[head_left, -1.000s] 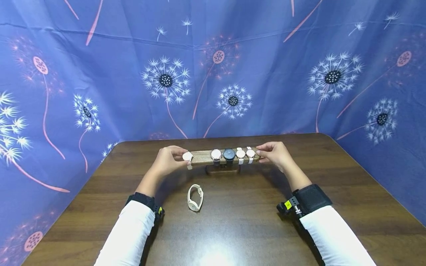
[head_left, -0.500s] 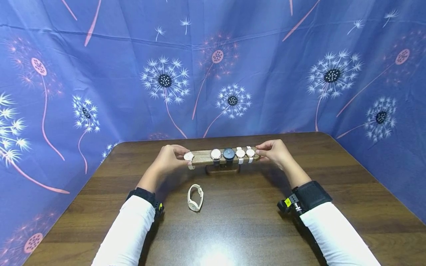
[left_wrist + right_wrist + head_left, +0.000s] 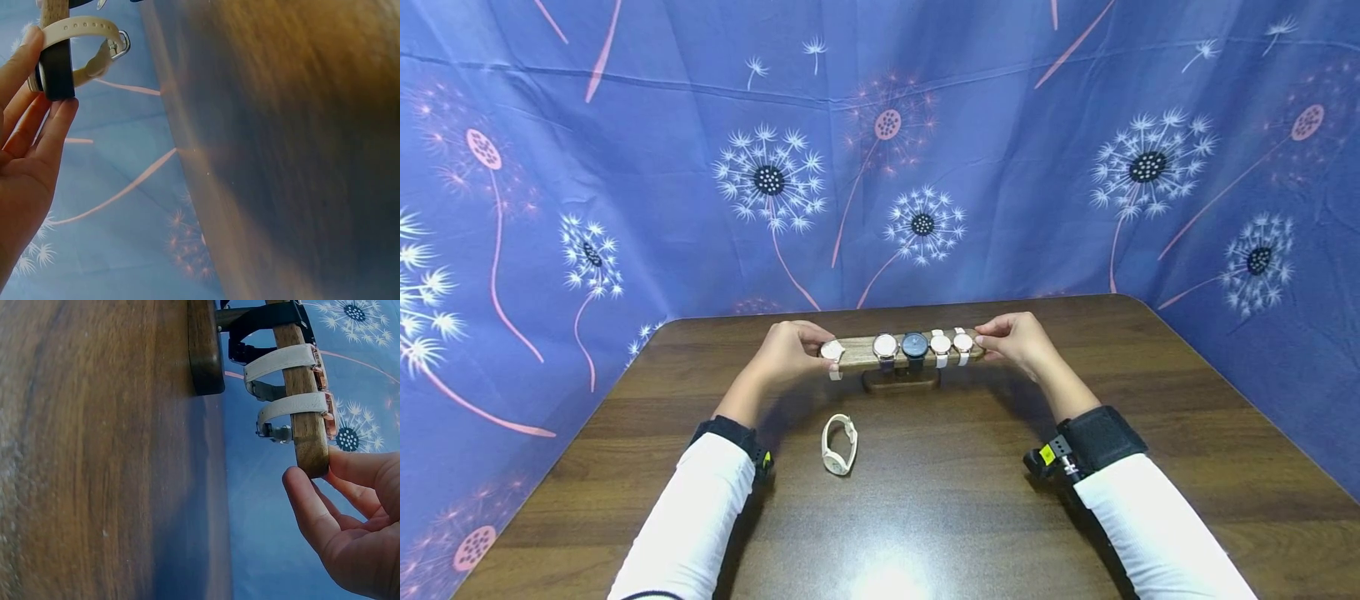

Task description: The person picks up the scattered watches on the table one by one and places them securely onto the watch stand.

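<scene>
A wooden watch stand (image 3: 859, 353) carries a row of watches on its raised bar. At the bar's left end my left hand (image 3: 782, 357) grips a white-strapped watch (image 3: 831, 351), whose buckled strap (image 3: 81, 26) loops round the bar in the left wrist view. My right hand (image 3: 1021, 343) pinches the bar's right end between thumb and fingers. Along the bar sit a dark-strapped watch with a pale face (image 3: 885, 345), a watch with a dark blue face (image 3: 915, 344), and two white-strapped watches, one of them (image 3: 294, 405) nearest the right fingertips.
Another white watch (image 3: 839, 445) lies on its side on the brown wooden table (image 3: 970, 500), in front of the stand's oval base (image 3: 901, 382). A blue dandelion-print cloth (image 3: 1000, 150) hangs behind the table and along its sides.
My left hand has slid slightly to the right with the white-strapped watch, bringing it further onto the bar. My right hand keeps its hold on the other end.
</scene>
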`<state>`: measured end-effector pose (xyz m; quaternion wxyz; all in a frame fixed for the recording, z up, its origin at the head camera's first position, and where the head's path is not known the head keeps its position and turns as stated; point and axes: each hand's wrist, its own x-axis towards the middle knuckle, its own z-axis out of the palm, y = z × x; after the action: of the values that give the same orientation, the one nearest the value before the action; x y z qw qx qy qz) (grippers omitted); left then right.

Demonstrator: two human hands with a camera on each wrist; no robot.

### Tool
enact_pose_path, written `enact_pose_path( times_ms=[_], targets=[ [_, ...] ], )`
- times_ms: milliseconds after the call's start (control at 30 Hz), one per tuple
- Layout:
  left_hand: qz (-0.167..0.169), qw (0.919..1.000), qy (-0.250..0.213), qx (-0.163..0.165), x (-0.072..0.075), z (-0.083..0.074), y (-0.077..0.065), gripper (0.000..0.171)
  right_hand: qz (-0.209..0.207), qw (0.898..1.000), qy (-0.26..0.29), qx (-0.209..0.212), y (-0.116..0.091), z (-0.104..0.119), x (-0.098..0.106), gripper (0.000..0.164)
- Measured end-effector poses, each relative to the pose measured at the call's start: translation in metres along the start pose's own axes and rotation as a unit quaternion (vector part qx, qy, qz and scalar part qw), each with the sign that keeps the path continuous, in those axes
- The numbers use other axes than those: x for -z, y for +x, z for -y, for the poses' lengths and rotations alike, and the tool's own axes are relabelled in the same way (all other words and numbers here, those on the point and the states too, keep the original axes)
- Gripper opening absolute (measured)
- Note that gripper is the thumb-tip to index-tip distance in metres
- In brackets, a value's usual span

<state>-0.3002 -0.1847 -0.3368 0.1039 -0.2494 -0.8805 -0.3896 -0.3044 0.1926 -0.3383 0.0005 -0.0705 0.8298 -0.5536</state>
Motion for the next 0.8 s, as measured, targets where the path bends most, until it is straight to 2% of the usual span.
enact_pose_path(
  times_ms=[200,433,800],
  targets=[
    [0.007,0.9997,0.024,0.005,0.000,-0.002,0.003,0.036,-0.004,1.000,-0.012,-0.006,-0.001,0.002,-0.002,0.026],
    [0.009,0.9982,0.059,-0.002,-0.002,-0.004,0.006,0.039,-0.004,1.000,-0.020,0.015,-0.001,0.002,-0.002,0.025],
    [0.020,0.9974,0.068,-0.011,-0.005,-0.007,0.011,0.042,-0.005,1.000,-0.018,0.023,0.000,0.000,-0.002,0.025]
  ],
)
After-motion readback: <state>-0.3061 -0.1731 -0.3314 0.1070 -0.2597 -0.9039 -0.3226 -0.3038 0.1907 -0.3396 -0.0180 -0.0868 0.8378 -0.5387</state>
